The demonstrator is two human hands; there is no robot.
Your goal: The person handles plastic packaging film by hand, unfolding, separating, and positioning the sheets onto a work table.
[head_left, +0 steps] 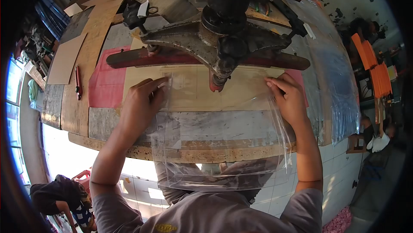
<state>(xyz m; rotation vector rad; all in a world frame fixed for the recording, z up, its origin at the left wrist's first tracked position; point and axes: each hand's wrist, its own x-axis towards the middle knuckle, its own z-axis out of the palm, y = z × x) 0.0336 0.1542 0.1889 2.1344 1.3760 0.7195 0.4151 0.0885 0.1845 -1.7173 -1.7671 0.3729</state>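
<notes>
We see left hand (144,99) and right hand (291,97), fingers (155,84) pinching clear plastic (223,182); it drapes between and toward us from them, past surface (107,125) edge. Yellow shirt badge (165,228), nearer us than fingers: lettering unclear.

plastic sheet (223,140): clear, glossy | press (187,40): rough metal | table (77,108): scuffed wood

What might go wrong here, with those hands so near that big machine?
Two risks, I'd guess. The left hand and right hand are close to the long bar, so either might get pinched if it came down. The clear plastic, hanging past the table edge, might sag or crease out of line.
</notes>
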